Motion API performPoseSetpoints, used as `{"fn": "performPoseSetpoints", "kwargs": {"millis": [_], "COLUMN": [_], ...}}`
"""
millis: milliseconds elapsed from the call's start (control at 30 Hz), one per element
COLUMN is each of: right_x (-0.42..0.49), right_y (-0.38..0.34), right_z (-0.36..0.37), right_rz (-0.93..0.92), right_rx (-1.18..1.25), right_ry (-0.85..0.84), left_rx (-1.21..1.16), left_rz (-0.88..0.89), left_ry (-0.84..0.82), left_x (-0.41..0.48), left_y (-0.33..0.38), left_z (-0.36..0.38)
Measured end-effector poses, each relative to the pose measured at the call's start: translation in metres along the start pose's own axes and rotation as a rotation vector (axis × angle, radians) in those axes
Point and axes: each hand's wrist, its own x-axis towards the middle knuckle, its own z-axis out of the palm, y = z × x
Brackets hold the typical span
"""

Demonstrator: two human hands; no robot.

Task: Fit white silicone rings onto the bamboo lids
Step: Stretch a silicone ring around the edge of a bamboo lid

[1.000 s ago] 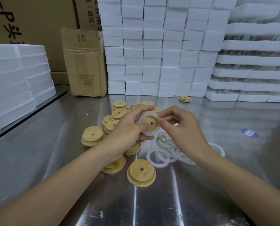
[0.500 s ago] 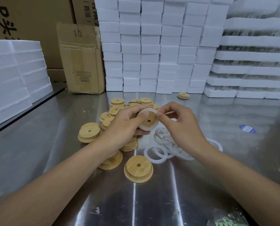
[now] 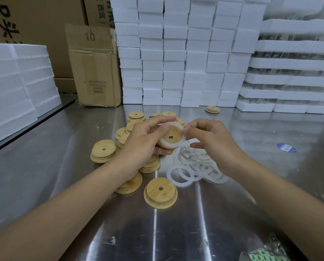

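The left grip (image 3: 144, 144) is curling round a bamboo lid (image 3: 171, 135), holding it tilted above the tabletop (image 3: 63, 166) with its stepped underside and small centre hole facing the camera. Its thumb is pressing on the upper left edge of a white silicone ring (image 3: 165, 143) that is sitting round the lid's raised step. The right grip (image 3: 213, 146) is pinching the same ring at its upper right edge between thumb and forefinger, with the other fingers loosely curled below.

Just beneath the right grip, a pile of loose silicone rings (image 3: 195, 162) is lying on the tabletop, overlapping one another, with one ring (image 3: 169, 176) sticking out at the near left side of the pile. Behind and under the left grip, a heap of bamboo lids (image 3: 136, 115) is spreading out. One single lid (image 3: 160, 193) is lying closest to the camera, step side up, another lid (image 3: 129, 185) is lying partly under the left wrist, and a short stack (image 3: 103, 150) is sitting off to the left.

Farther back, a small stack of lids (image 3: 212, 109) is sitting apart near a wall of white foam blocks (image 3: 176, 53). A cardboard box (image 3: 95, 68) is standing beside that wall, and more foam slabs (image 3: 16, 81) are piled at the left. A blue sticker (image 3: 286, 147) is lying on the tabletop at the right.
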Motion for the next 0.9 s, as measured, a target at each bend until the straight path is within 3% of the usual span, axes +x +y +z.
{"fn": "performPoseSetpoints", "kwargs": {"millis": [567,900], "right_x": [0.001,-0.004], "right_y": [0.003,0.0], "right_z": [-0.005,0.002], "right_rz": [0.058,-0.029], "right_rx": [-0.054,-0.095], "right_ry": [-0.116,-0.229], "left_rx": [-0.154,-0.073], "left_rz": [0.008,0.051], "left_ry": [0.072,0.252], "left_x": [-0.001,-0.005], "left_y": [0.0,-0.004], "left_z": [0.001,0.005]}}
